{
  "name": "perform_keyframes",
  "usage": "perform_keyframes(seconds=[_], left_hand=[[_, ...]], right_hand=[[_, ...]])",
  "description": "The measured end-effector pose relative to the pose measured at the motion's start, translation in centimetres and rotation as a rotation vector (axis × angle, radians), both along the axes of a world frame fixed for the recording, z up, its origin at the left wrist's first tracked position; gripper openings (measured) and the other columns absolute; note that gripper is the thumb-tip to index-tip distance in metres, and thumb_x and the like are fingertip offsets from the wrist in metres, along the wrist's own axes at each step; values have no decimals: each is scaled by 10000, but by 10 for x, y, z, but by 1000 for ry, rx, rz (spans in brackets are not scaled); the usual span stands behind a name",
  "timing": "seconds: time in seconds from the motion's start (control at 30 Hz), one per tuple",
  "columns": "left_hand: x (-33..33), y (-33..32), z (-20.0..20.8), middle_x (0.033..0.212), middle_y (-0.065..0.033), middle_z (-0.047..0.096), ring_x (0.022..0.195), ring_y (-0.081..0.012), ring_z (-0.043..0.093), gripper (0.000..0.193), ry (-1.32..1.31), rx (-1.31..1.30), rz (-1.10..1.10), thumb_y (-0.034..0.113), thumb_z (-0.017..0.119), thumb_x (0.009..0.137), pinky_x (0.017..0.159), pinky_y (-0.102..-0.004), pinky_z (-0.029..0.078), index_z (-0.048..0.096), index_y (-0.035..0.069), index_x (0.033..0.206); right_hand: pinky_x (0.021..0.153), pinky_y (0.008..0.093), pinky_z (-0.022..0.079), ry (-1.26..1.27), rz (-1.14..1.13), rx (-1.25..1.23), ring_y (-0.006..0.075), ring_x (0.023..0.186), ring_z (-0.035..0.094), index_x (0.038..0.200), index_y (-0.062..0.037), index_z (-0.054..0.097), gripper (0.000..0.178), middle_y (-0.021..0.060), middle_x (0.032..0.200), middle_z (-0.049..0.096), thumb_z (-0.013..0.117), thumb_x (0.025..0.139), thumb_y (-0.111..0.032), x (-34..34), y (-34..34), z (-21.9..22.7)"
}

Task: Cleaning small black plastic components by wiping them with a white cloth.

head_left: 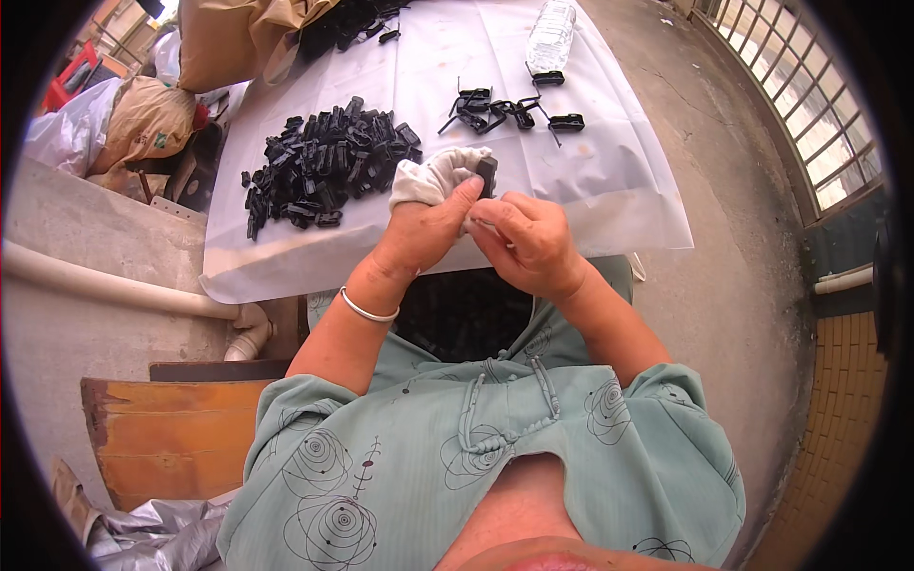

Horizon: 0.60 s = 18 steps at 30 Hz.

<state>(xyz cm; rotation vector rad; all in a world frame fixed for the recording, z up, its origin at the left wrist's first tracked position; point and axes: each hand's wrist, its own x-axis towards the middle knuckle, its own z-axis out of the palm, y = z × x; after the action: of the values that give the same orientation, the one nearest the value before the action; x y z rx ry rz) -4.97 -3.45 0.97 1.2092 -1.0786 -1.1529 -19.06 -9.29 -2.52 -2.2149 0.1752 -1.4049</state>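
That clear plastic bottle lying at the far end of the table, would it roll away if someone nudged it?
Probably yes: the plastic bottle lies on its side on the smooth white sheet, so a sideways push would likely roll it. It looks thin-walled, so probably light and easily dented. The black clip at its near end might stop it.

Pale green short-sleeved top (pixel 495 457) with dark swirl print, silver bangle (pixel 367 309).

Single head-worn fisheye view looks steeply down, close over the hands (pixel 476 233), facing the tabletop (pixel 619 181) ahead.
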Motion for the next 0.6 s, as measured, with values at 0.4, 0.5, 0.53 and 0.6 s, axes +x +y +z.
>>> perform_keyframes(seconds=[0.4,0.5,0.53,0.6], left_hand=[[-6,4,-12,828,-19,594,520,-23,468,256,235,-68,120,103,531,888,439,-154,382,502,16,1127],[-3,8,-13,799,1,581,534,-22,466,267,21,-55,60,110,533,885,447,-155,388,500,18,1133],[0,9,-12,799,1,581,534,-22,466,267,21,-55,60,110,533,885,447,-155,388,500,18,1133],[5,11,-8,817,1,572,544,-26,468,276,-62,-7,7,111,534,882,457,-163,405,491,20,1139]], right_hand=[[413,289,360,-44,-146,-114,190,452,457,799,-43,568,141,56,602,494,688,726,-51,4,0,8],[423,274,370,-61,-172,53,175,454,466,774,-36,560,135,61,599,501,688,736,-52,7,-2,6],[427,264,368,-57,-141,61,150,459,457,769,-29,555,132,55,592,498,683,748,-55,7,-3,6],[431,253,365,-55,-110,68,125,463,447,763,-22,551,132,48,584,495,678,761,-58,6,-3,5]])
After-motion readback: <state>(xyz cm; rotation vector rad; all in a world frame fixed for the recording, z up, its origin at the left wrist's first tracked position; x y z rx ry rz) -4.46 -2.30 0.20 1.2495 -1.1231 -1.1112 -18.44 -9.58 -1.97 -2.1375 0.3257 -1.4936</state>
